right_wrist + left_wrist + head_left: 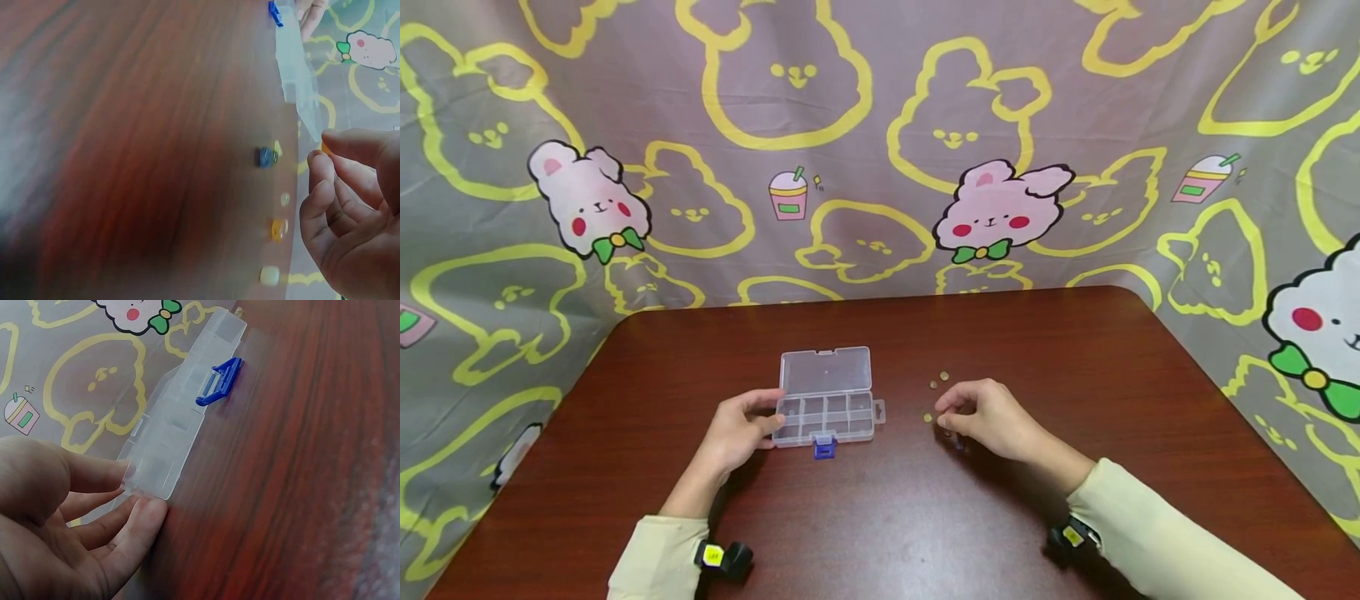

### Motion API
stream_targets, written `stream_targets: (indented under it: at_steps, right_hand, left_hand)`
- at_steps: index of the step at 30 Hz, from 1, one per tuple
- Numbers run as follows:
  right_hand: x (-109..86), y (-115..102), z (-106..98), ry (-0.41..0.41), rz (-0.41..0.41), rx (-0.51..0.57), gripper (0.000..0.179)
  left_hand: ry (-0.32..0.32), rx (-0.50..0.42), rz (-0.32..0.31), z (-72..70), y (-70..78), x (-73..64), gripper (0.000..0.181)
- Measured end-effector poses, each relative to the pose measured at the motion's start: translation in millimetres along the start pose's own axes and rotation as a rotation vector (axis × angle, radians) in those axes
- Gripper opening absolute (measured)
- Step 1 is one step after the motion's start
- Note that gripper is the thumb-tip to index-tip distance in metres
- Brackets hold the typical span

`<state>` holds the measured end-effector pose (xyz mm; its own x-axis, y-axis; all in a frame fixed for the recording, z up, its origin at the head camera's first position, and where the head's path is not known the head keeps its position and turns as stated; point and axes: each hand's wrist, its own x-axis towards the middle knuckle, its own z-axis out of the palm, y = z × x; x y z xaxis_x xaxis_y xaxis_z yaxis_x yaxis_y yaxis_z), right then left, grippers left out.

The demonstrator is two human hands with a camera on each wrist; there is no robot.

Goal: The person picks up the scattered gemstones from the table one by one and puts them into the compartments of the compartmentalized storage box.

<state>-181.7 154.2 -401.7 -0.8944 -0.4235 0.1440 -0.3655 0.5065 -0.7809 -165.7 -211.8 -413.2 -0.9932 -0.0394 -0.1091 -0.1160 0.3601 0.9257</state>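
My left hand (737, 429) grips the left end of a clear plastic compartment box (859, 437), thumb at the rim and fingers against its side. The box's lid (825, 372) is hinged back, and a blue latch (224, 381) hangs on its front. To the right of the box, my right hand (996, 419) is raised over the table. Its thumb and forefinger pinch a small orange bead (325, 149), mostly hidden by the fingertips. Loose beads lie near it: a dark blue bead (265, 157), an amber bead (277, 230) and a pale bead (270, 275).
The box stands on a dark reddish wooden table (880, 525). More small yellowish beads (944, 377) lie between the box and the right hand. A patterned curtain (865, 92) rises behind the table's far edge and along its sides.
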Motion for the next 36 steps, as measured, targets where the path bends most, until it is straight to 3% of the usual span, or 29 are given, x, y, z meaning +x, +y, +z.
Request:
stream_targets:
  at_steps: [8,17,36]
  right_hand:
    - [14.2,-6,17,-0.015,-0.007,0.061,0.008]
    - [29.3,-19,29,-0.016,-0.035,0.035,0.009]
    - [57.0,-45,55,-0.051,-0.076,0.103,0.006]
  left_hand:
    - [0.001,-0.011,-0.006,0.2,0.3,-0.2,0.040]
    - [0.004,-0.017,0.011,0.6,-0.9,-0.6,0.040]
    - [0.011,-0.018,0.010,-0.2,-0.7,-1.4,0.039]
